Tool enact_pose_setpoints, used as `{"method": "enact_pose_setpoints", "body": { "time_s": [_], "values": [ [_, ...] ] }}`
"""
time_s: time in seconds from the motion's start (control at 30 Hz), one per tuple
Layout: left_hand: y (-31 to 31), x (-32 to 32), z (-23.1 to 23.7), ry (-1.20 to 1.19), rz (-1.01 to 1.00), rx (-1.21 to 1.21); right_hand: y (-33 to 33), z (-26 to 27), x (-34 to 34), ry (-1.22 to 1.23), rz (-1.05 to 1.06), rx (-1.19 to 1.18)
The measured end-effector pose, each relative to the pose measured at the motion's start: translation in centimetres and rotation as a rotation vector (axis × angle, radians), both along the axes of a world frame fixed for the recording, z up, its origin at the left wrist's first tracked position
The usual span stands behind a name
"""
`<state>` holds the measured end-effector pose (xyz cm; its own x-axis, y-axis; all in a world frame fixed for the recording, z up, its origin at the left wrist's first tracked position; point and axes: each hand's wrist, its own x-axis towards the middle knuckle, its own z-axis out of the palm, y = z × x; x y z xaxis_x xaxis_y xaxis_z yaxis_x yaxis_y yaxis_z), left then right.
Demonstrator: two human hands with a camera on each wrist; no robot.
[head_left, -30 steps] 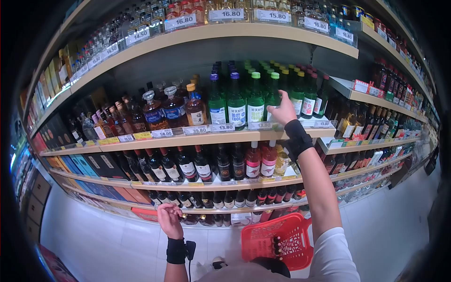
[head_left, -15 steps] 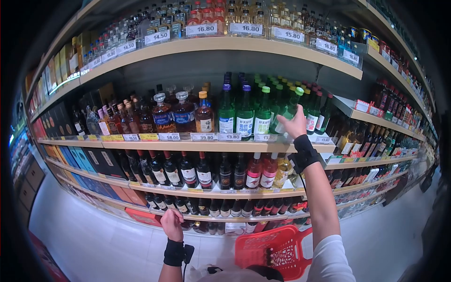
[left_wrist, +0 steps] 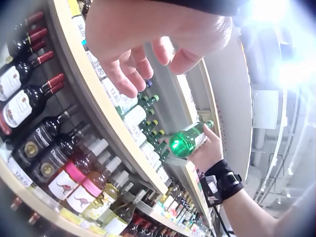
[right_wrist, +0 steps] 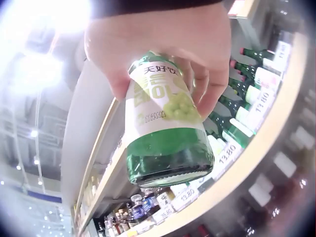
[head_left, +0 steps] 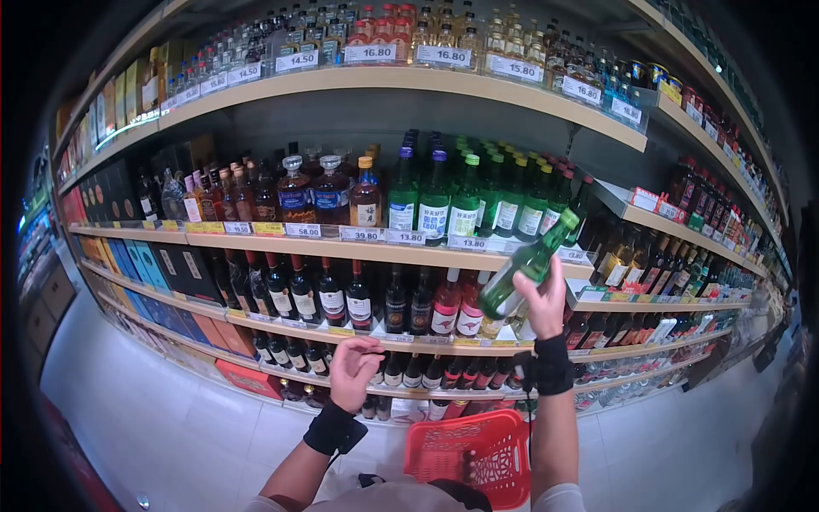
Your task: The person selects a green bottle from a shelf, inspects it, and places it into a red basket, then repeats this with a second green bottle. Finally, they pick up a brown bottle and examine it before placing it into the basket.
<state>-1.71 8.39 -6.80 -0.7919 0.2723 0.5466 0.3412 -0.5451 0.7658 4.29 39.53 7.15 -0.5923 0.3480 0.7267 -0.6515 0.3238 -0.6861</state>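
Observation:
The right hand grips a green glass bottle, tilted with its cap up to the right, in front of the shelf edge. In the right wrist view, thumb and fingers wrap the bottle, whose pale label shows green grapes. The left hand, its fingers loosely bent and holding nothing, hangs before the lower wine shelves, left of the bottle. Rows of green bottles stand on the middle shelf behind. The left wrist view shows the left hand empty and the held bottle farther off.
A red basket with dark bottles inside stands on the floor below the hands. Amber liquor bottles are left of the green ones, wine bottles fill the shelf beneath, and small bottles line the shelf above.
The right hand has drawn the green bottle out from its row, bringing it down and forward off the shelf. The left hand has moved right and up, towards the middle.

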Motion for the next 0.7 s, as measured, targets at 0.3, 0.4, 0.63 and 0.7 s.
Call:
{"method": "enact_pose_setpoints", "body": {
  "time_s": [0.3, 0.4, 0.63, 0.7],
  "values": [
    [6.1, 4.9, -1.5, -0.046, -0.439, -0.435, -6.1, -12.2, 7.0, -0.215, 0.193, -0.317],
    [7.8, 7.0, -2.4, -0.074, -0.552, -0.426, -6.8, -14.1, 8.8, -0.293, 0.24, -0.353],
    [7.6, 10.8, -5.7, -0.185, -0.505, -0.449, -7.3, -16.7, 11.0, -0.311, 0.237, -0.323],
    [6.9, 11.0, -6.4, -0.159, -0.453, -0.458, -8.0, -17.5, 11.4, -0.324, 0.245, -0.282]
  ]
}}
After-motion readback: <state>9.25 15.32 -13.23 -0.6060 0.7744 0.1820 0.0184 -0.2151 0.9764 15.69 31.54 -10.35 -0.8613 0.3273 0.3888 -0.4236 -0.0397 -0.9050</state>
